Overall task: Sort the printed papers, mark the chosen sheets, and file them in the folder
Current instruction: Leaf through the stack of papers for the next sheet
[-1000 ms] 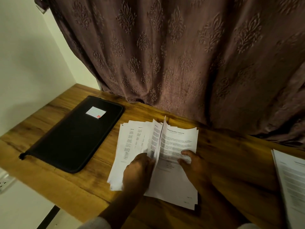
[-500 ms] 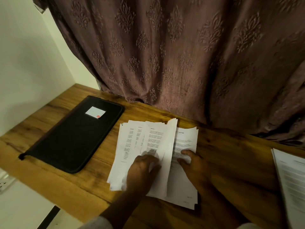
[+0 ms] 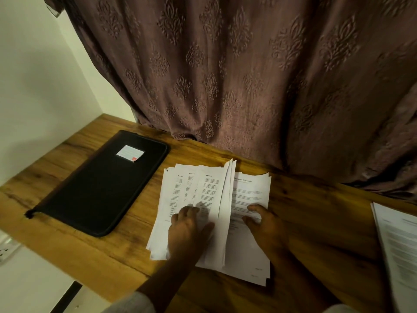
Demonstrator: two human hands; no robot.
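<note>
A fanned stack of printed papers (image 3: 209, 190) lies on the wooden desk (image 3: 316, 213) in front of me. My left hand (image 3: 187, 229) rests flat on the left part of the fan, fingers spread over turned sheets whose right edges stand raised. To their right lies the lower stack (image 3: 250, 190), headed "Transcript", and my right hand (image 3: 264, 224) presses its fingertips on it. A closed black zip folder (image 3: 97, 188) with a white label (image 3: 130, 152) lies to the left of the papers. No pen is in view.
A second pile of printed sheets (image 3: 397, 240) lies at the desk's right edge. A brown patterned curtain (image 3: 225, 75) hangs behind the desk. A white wall (image 3: 33, 86) closes the left side, with a socket (image 3: 6, 249) below the desk's front left corner.
The sheets that stood upright between my hands have folded over to the left. My left hand has flattened them onto the left part of the fan. My right hand stays put.
</note>
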